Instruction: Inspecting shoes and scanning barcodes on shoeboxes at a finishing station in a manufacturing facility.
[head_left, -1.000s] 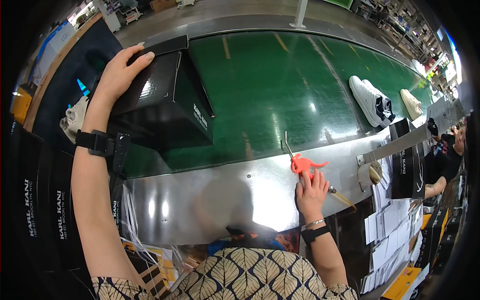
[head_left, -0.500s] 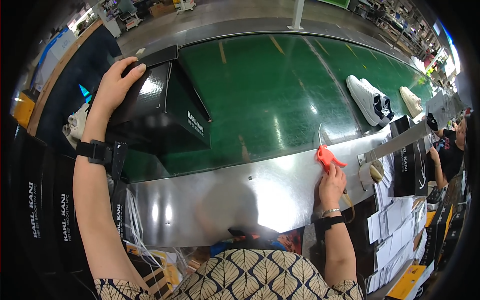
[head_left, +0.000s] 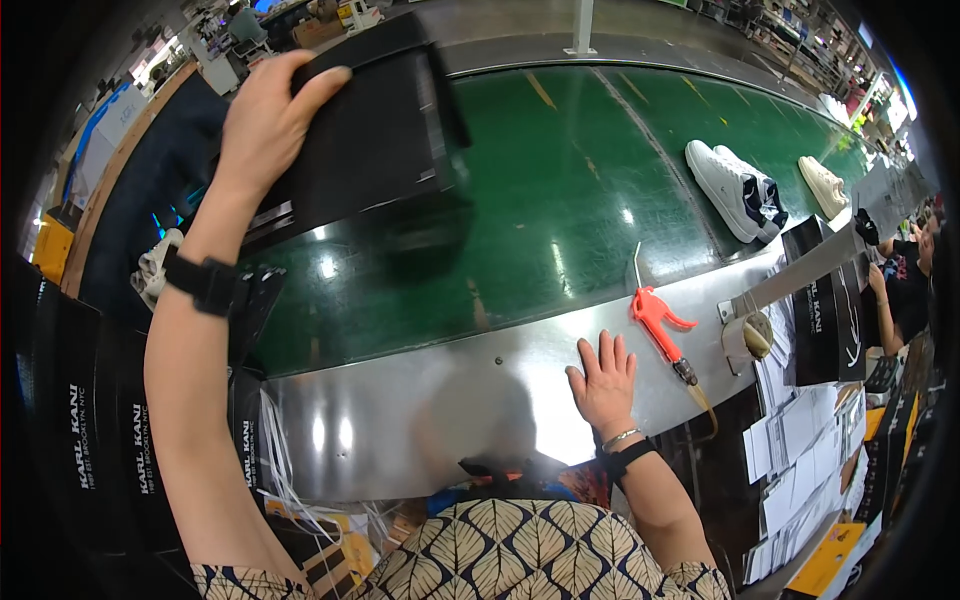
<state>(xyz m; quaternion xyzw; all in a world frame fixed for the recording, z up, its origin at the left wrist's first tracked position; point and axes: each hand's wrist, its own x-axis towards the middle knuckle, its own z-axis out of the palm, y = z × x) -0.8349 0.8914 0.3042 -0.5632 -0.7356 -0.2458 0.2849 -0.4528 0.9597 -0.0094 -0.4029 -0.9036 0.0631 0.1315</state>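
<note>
My left hand (head_left: 270, 125) grips the far upper edge of a black shoebox (head_left: 360, 150), thumb on the near side. The box is tilted and blurred by motion over the left part of the green belt (head_left: 540, 210). My right hand (head_left: 606, 385) holds nothing; its fingers are stretched out over the metal ledge (head_left: 400, 400). Just to the right of it, a red air blow gun (head_left: 655, 318) with a bent metal nozzle and a yellowish hose lies on the ledge.
White sneakers (head_left: 735, 190) and a cream shoe (head_left: 822, 185) sit at the belt's right. A metal bracket with a tape roll (head_left: 748, 337) stands on the ledge near white paper stacks (head_left: 795, 470). Black boxes (head_left: 85, 420) stand left. Another person (head_left: 905, 285) is far right.
My right hand has let go of the blow gun and moved left, its fingers spreading. With my left hand, the shoebox has shifted away and right, tipping over.
</note>
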